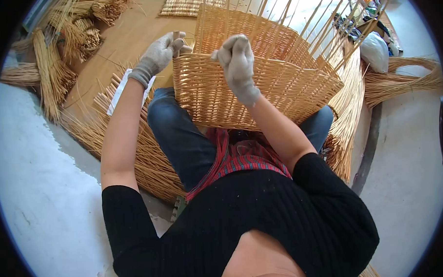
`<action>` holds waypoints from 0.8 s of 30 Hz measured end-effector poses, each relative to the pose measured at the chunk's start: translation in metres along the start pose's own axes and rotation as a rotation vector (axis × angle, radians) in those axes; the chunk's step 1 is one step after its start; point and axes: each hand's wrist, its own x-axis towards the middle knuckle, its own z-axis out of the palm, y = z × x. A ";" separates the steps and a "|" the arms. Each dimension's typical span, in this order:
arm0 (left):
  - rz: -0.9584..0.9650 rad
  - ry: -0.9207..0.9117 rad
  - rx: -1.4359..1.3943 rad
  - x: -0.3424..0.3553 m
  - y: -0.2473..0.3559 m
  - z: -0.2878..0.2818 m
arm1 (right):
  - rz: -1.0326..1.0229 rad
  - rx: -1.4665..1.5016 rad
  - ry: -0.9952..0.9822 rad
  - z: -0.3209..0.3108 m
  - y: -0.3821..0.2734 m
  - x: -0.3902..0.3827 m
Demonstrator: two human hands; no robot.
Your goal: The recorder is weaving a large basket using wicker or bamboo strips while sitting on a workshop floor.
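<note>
A woven wicker basket (259, 91) rests across my knees, its wall facing me and long upright stakes (296, 33) standing out of its far and right sides. At its left front corner my left hand (156, 57), in a grey-white work glove, is closed around a short brown stick (176, 35) that pokes up between the fingers. My right hand (237, 69), gloved alike, is closed in front of the basket's upper rim. Whatever its curled fingers hold is hidden, though a strand could be pinched there.
Bundles of wicker rods lie at the left (51, 78) and right (400, 81). Loose rods (149, 160) and thicker sticks (115, 91) with a white cloth (118, 93) lie by my left knee. A woven panel (192, 3) and a white plastic bag (374, 52) are farther off.
</note>
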 end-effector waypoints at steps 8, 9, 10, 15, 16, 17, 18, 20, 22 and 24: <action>0.327 -0.032 -1.234 -0.057 -0.051 0.043 | 0.052 -0.595 0.073 0.164 0.048 -0.034; 0.362 -0.153 -1.362 -0.061 -0.061 0.043 | 0.010 -0.974 -0.110 0.165 0.050 -0.040; 0.218 0.061 -1.202 -0.060 -0.070 0.044 | 0.069 -0.964 -0.132 0.176 0.064 -0.030; -0.097 0.190 -0.852 -0.024 -0.087 0.010 | 0.291 -0.779 -0.482 0.190 0.111 0.053; 0.008 0.229 -0.764 -0.028 -0.086 0.011 | 0.229 -0.731 -0.522 0.190 0.115 0.073; 0.076 0.297 -0.656 -0.025 -0.083 0.007 | 0.194 -0.698 -0.602 0.188 0.119 0.091; -0.158 0.345 -0.914 -0.024 -0.077 0.005 | -0.126 -0.679 -0.705 0.184 0.121 0.123; -0.170 0.083 -0.934 -0.020 -0.064 0.002 | 0.010 -1.059 -0.773 0.157 0.119 0.150; -0.306 0.166 -0.887 -0.018 -0.053 0.005 | -0.053 -1.307 -0.695 0.135 0.113 0.175; -0.279 0.261 -0.841 -0.017 -0.045 0.012 | -0.069 -1.285 -0.536 0.115 0.105 0.187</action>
